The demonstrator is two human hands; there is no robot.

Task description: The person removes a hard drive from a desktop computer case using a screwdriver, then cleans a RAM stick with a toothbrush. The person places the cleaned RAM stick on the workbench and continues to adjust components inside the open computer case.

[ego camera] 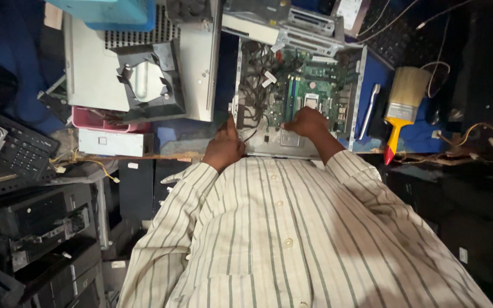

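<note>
Currently the open computer case (300, 85) sits at the near edge of the desk (380, 85), roughly mid-width, lid off, green motherboard (315, 85) exposed. Left hand (223, 147) rests on the case's near-left corner, thumb up against the bundle of black cables (253, 85); it lies on the metal rim, can't tell whether it actually grips anything. Right hand (306, 122) is inside the case at the near edge of the motherboard, fingers curled down onto the board just below the processor socket (311, 101); fingertips hidden, can't tell whether they pinch a part. Hands are apart, one each side of the case's near edge. Both sleeves are striped shirt. Right of the case: a white-handled tool (370, 111) lying on the blue desk top, then a wide paintbrush (401, 105) with red-yellow handle pointing at the near edge. Left of the case: a grey metal chassis (138, 57) with a black plastic shroud (152, 80) on it, a pink tray (95, 120) under it. Far left edge: a black keypad device (21, 149).
</note>
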